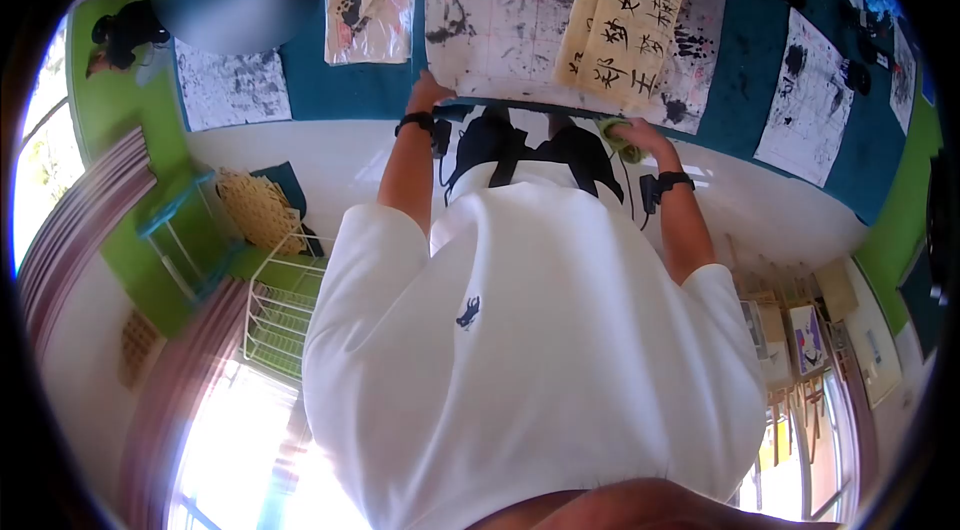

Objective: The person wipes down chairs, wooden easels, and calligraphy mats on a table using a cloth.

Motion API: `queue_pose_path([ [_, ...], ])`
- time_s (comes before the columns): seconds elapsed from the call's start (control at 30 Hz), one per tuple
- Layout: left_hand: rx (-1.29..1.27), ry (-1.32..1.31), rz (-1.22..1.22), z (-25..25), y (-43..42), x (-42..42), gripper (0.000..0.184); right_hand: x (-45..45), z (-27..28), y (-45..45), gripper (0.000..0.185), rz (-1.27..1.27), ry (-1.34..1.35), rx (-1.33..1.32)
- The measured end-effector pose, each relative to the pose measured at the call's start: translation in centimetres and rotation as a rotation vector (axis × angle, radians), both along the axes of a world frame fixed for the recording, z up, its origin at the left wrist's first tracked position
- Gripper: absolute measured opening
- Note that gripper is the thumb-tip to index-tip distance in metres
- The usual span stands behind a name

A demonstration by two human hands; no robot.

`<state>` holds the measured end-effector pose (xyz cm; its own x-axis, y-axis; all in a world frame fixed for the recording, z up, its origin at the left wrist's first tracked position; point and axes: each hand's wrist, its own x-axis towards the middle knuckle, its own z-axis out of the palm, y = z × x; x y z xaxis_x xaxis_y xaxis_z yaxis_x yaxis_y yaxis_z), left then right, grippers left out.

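Note:
My left hand (pixel 430 90) rests at the near edge of the table, by the lower left corner of a large ink-stained sheet (pixel 495 40). Its thumb stands apart from the fingers, and I see nothing held in it. Closed around a crumpled green cloth (pixel 622 142), my right hand (pixel 648 138) is just off the table edge, below the sheet's right side. Tan papers with black brush characters (pixel 628 25) lie on the sheet's right half. Both wrists wear black bands with small devices.
A blue-green table cover (pixel 305 90) runs across the top. Left of the sheet lies a clear plastic bag (pixel 368 15) with paper. Other ink-marked sheets (pixel 808 95) lie on both sides. A white wire rack (pixel 285 315) stands at left, near a woven basket (pixel 258 210).

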<state>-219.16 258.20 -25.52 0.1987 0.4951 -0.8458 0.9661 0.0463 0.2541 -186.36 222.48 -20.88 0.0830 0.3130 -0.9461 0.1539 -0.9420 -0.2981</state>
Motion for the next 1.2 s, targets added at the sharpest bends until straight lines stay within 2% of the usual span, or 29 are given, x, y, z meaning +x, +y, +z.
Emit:
queue_pose_path([
  [0.03,0.170,-0.052,0.010,-1.9,0.4,-0.8,0.071,-0.3,0.5,1.1,0.050,-0.055,-0.058,0.201],
  [0.07,0.155,-0.047,0.028,-2.8,0.5,-1.3,0.071,-0.9,1.0,2.5,0.050,-0.037,-0.052,0.185],
  [0.13,0.103,-0.244,0.220,-4.4,0.9,-2.1,0.070,-2.4,1.5,6.3,0.056,0.134,-0.414,0.415],
  [0.17,0.093,-0.229,0.234,-4.2,0.5,-2.3,0.070,-3.1,1.5,8.5,0.057,0.171,-0.512,0.440],
  [0.23,-0.147,-0.324,0.593,-2.9,-0.1,-2.7,0.070,-4.7,0.6,12.7,0.057,0.164,-0.625,0.524],
  [0.27,0.003,-0.396,0.581,-4.8,-0.6,-4.1,0.060,-5.4,-0.1,14.7,0.055,0.119,-0.651,0.583],
  [0.3,-0.002,-0.383,0.583,-5.0,-0.8,-4.5,0.060,-5.9,-1.2,16.7,0.055,0.110,-0.702,0.698],
  [0.33,0.119,-0.414,0.802,-4.8,-1.4,-4.4,0.054,-6.3,-2.3,18.5,0.054,0.105,-0.753,0.814],
  [0.37,0.245,-0.445,1.021,-4.5,-2.0,-4.0,0.048,-6.6,-3.0,20.5,0.054,0.113,-0.745,0.810],
  [0.4,0.286,-0.370,1.156,-4.1,-2.6,-3.1,0.029,-6.7,-3.5,22.4,0.055,0.140,-0.724,0.835],
  [0.43,0.280,-0.369,1.172,-3.6,-2.9,-2.1,0.029,-6.8,-3.7,23.9,0.055,0.174,-0.703,0.862],
  [0.5,0.637,-0.354,0.957,-2.8,-3.3,-0.3,0.025,-7.3,-4.1,25.2,0.055,0.248,-0.713,0.814],
  [0.53,0.700,-0.297,0.968,-0.4,-2.7,1.8,0.032,-7.5,-4.5,25.9,0.055,0.300,-0.730,0.765],
  [0.57,0.694,-0.300,0.991,-0.3,-1.9,2.2,0.032,-7.8,-4.5,26.2,0.055,0.324,-0.734,0.766],
  [0.63,0.839,-0.197,1.027,-0.7,-0.8,2.6,0.034,-8.2,-4.4,25.8,0.055,0.430,-0.749,0.664],
  [0.7,0.701,-0.175,1.050,-3.1,0.5,1.5,0.041,-8.1,-5.3,25.5,0.057,0.450,-0.751,0.615],
  [0.8,0.469,-0.219,0.603,-1.9,1.6,0.8,0.048,-4.6,-5.5,28.2,0.057,0.497,-0.715,0.608],
  [0.83,0.439,-0.248,0.461,-1.6,1.8,0.2,0.051,-3.2,-5.3,29.7,0.055,0.409,-0.717,0.665],
  [0.87,0.334,-0.302,0.455,-0.9,2.3,-0.3,0.053,-2.2,-5.2,31.0,0.054,0.316,-0.709,0.722],
  [0.9,0.258,-0.331,0.440,-0.6,2.6,-0.7,0.055,-0.9,-5.3,32.6,0.054,0.339,-0.717,0.733],
  [0.97,0.193,-0.358,0.390,-0.5,2.8,-1.2,0.059,2.3,-5.6,36.5,0.051,0.269,-0.989,0.792],
  [1.07,0.146,-0.421,0.391,-0.7,2.7,-1.6,0.064,4.9,-5.2,41.7,0.047,0.184,-0.966,0.868],
  [1.2,0.157,-0.420,0.365,-0.7,2.2,-1.3,0.070,2.2,-6.5,45.2,0.051,0.320,-0.964,0.978],
])
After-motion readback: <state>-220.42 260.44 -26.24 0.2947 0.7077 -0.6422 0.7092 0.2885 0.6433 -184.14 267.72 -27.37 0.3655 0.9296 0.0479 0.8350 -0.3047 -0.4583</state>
